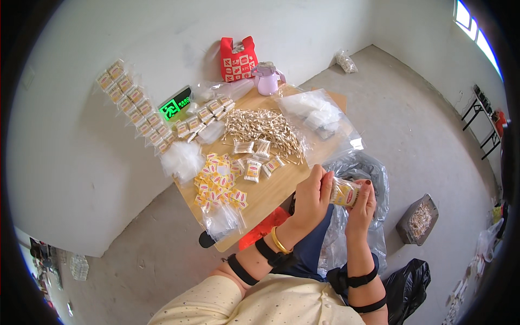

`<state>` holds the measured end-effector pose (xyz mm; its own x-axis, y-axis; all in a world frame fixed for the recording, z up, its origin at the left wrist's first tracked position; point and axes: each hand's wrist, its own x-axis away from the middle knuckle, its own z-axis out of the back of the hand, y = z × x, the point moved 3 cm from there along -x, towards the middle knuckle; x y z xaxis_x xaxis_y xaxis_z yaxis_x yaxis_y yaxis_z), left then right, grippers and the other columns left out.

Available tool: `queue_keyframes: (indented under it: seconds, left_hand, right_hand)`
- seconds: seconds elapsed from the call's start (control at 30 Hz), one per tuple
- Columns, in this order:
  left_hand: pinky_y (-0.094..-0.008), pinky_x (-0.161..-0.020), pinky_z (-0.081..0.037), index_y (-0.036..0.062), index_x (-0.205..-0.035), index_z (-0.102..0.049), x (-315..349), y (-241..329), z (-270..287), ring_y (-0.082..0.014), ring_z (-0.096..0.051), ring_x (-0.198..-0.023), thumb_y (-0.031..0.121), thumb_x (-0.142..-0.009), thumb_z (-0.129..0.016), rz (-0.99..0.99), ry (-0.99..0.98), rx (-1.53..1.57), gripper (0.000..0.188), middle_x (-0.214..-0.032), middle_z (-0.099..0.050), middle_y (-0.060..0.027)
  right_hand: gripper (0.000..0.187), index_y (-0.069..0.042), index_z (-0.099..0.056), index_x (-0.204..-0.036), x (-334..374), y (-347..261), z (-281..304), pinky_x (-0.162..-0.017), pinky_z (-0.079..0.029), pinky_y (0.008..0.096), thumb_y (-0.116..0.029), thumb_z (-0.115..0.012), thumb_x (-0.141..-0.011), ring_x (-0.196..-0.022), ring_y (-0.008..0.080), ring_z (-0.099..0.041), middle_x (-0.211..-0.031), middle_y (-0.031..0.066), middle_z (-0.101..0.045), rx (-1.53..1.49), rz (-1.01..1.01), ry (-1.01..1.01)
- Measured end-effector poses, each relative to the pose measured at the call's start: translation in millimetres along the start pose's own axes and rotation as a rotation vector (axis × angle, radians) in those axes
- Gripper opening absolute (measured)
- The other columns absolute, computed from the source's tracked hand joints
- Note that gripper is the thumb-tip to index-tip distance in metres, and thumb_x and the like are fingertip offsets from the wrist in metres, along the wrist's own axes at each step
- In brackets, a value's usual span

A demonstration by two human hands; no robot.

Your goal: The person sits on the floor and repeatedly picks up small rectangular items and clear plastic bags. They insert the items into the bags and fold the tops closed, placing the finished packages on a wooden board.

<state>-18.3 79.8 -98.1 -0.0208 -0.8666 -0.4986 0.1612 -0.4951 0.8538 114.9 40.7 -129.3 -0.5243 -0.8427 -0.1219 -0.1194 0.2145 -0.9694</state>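
Between my two hands, off the table's right front edge, is a small clear packet of cotton swabs (pixel 343 193) with a yellow and white label. My left hand (pixel 311 197) pinches its left end, thumb up. At its right end my right hand (pixel 361 208) grips it with bent fingers. Several filled packets (pixel 253 169) lie on the table before a large heap of loose cotton swabs (pixel 264 129). Yellow printed labels (pixel 219 181) are scattered at the near left, next to a stack of clear plastic bags (pixel 222 219).
Rows of finished packets (pixel 134 105) line the far left, by a green lit sign (pixel 175 104). A red bag (pixel 238 60) and a lilac jug (pixel 267 81) stand at the back. Clear bags (pixel 319 114) cover the right corner. A grey bin of swabs (pixel 418 219) sits on the floor.
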Motion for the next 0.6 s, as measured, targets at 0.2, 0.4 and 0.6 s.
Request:
queue_keyframes:
  seconds: [0.2, 0.4, 0.6]
  left_hand:
    - [-0.0355, -0.05, -0.038, 0.0039, -0.085, -0.048, -4, -1, -13, -0.0305, -0.047, -0.05, 0.016, -0.1, -0.054, -0.074, -0.039, -0.078, 0.02, -0.062, -0.049, -0.0147]
    - [-0.0226, -0.046, -0.028, 0.0077, -0.084, -0.053, -3, -23, -12, -0.0019, -0.035, -0.052, 0.019, -0.103, -0.051, 0.277, -0.095, 0.336, 0.022, -0.062, -0.043, 0.0059]
    - [-0.0204, -0.044, -0.026, 0.008, -0.082, -0.052, 5, -34, -20, -0.0012, -0.033, -0.049, 0.023, -0.104, -0.048, 0.476, -0.058, 0.556, 0.027, -0.061, -0.039, 0.0079]
  right_hand:
    - [0.038, -0.008, -0.057, -0.091, -4, -3, 4, -0.046, -0.03, 0.0175, -0.039, -0.042, -0.105, -0.057, 0.0002, -0.043, -0.071, -0.0051, -0.052, -0.128, -0.113, 0.045]
    - [0.037, -0.007, -0.057, -0.091, -6, 7, 10, -0.05, -0.037, 0.0192, -0.037, -0.041, -0.106, -0.059, 0.0019, -0.047, -0.072, -0.0035, -0.052, -0.081, -0.089, -0.001]
    - [0.036, -0.007, -0.052, -0.087, -4, 12, 9, -0.052, -0.036, 0.0198, -0.034, -0.039, -0.107, -0.061, 0.0026, -0.045, -0.072, -0.0032, -0.049, -0.118, -0.072, 0.04]
